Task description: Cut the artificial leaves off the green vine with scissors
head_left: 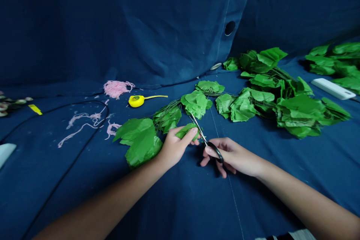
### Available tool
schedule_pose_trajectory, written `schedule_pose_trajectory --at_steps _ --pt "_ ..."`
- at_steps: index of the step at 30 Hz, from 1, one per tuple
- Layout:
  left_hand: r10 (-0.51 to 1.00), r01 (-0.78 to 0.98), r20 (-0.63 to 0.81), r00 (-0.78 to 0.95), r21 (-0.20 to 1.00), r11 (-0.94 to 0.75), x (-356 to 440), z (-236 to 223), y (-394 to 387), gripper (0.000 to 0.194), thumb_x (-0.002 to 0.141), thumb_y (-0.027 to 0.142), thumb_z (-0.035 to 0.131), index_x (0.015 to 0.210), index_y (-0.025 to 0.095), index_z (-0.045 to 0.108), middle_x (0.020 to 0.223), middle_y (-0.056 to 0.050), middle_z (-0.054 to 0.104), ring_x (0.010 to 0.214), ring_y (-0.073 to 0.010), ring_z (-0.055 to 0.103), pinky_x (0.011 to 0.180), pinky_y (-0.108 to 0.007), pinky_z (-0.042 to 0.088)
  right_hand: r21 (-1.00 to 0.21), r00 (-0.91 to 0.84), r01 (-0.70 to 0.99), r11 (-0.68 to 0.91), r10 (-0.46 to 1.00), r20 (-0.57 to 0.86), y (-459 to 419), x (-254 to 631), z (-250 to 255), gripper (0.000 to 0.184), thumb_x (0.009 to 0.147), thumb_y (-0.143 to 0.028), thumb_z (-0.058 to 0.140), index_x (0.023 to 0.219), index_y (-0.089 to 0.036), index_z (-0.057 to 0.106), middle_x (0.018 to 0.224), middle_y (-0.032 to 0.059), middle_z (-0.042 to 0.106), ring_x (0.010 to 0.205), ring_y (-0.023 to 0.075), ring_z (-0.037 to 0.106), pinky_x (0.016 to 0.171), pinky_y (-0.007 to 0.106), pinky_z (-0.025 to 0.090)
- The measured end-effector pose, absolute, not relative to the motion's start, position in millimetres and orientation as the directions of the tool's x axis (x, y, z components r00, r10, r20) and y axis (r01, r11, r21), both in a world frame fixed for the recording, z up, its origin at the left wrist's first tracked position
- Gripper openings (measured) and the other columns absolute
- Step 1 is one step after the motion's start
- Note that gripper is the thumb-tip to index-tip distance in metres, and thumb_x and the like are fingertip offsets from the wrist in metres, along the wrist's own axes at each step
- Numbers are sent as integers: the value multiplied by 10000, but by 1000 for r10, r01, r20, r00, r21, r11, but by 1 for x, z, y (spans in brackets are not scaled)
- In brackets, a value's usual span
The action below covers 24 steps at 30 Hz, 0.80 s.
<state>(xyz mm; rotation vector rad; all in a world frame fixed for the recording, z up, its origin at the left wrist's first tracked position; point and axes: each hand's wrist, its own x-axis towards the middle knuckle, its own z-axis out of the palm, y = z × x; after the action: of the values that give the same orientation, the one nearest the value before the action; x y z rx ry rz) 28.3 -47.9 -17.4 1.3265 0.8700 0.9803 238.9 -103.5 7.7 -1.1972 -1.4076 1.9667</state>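
Observation:
My left hand (177,144) is closed on a small bunch of green artificial leaves (185,130), pinched between thumb and fingers. Black-handled scissors (215,151) are in my right hand (229,155), with thumb and fingers about the handles. Their metal blades point up and left, right beside the held leaves; whether they touch them I cannot tell. Larger leaves (143,140) lie just left of my left wrist. Behind my hands, a stacked leaf bunch (195,103) with thin green stems rests on the blue cloth (194,202).
Big piles of leaves (300,112) spread to the right, near a white oblong device (333,88). On the left are a yellow tape measure (136,101), pink string (116,89), loose pale strands (84,120) and a black cable (75,161). A blue curtain (168,26) hangs behind.

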Motion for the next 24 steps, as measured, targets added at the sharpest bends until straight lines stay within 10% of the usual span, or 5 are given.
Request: schedule_pose_trajectory --at_steps 24 --pt "946 -65 10 325 998 12 29 -12 -46 288 934 379 690 777 139 677 683 -21 674 621 -120 615 606 -229 494 -928 -544 102 -357 761 -353 -104 241 9 591 941 -669 586 1201 -139 608 1214 150 680 532 67 635 349 110 364"
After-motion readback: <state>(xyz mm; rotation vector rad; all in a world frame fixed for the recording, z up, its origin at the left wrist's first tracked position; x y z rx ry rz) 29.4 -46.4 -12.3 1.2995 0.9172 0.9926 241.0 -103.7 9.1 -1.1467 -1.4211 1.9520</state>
